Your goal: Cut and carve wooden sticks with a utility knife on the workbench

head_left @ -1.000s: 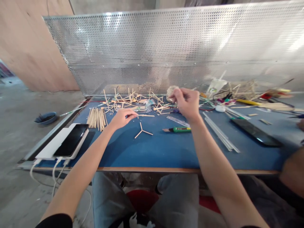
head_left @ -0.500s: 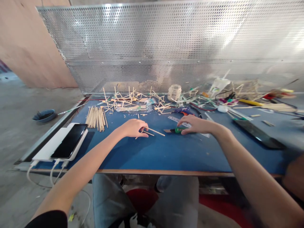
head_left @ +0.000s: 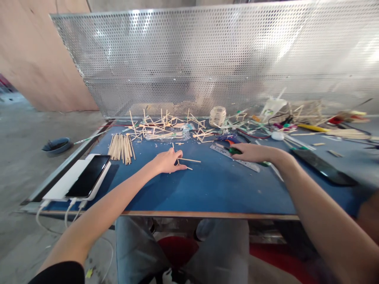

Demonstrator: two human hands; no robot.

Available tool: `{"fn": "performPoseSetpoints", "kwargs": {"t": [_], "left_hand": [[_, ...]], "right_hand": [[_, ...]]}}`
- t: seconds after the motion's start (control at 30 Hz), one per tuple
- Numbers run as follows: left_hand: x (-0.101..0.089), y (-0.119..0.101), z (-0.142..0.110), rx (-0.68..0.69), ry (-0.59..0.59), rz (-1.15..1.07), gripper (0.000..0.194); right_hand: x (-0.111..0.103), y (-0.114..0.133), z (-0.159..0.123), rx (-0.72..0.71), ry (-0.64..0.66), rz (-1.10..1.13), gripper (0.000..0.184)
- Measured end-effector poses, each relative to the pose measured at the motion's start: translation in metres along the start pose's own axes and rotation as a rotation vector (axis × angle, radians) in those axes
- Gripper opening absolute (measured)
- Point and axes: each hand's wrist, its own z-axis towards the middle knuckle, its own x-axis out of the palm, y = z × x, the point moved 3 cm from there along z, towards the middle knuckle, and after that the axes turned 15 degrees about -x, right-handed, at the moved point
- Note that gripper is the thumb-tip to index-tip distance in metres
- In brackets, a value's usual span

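My left hand (head_left: 168,161) rests on the blue table (head_left: 207,189) with its fingers closed on the joint of a small three-armed stick piece (head_left: 189,160). My right hand (head_left: 251,153) lies palm down further right, closed over a green utility knife (head_left: 235,150); only the knife's green tip shows. A clear ruler (head_left: 245,163) lies just under and in front of that hand.
A bundle of wooden sticks (head_left: 121,148) and glued stick frames (head_left: 166,126) lie at the back left, beside a tape roll (head_left: 217,115). A phone on a white power bank (head_left: 87,175) sits front left. A dark phone (head_left: 324,167) and tool clutter lie right. Another person's arm (head_left: 368,221) shows at the right edge.
My right hand came down from the tape roll, took the green knife and slid it back towards the ruler. My left hand moved onto the three-armed stick piece and turned it slightly.
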Motion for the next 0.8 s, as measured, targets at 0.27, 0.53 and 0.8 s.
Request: {"fn": "performPoseSetpoints", "kwargs": {"t": [0.27, 0.53, 0.8], "left_hand": [[-0.008, 0.002, 0.005, 0.235, -0.005, -0.067, 0.026], [-0.009, 0.002, 0.007, 0.143, -0.037, -0.093, 0.026], [-0.031, 0.028, 0.004, 0.166, 0.141, -0.042, 0.024]], "right_hand": [[0.015, -0.031, 0.017, 0.137, 0.069, 0.008, 0.051], [0.011, -0.017, 0.026, 0.097, 0.116, 0.038, 0.040], [-0.001, 0.040, 0.040, -0.064, 0.208, 0.124, 0.028]]}}
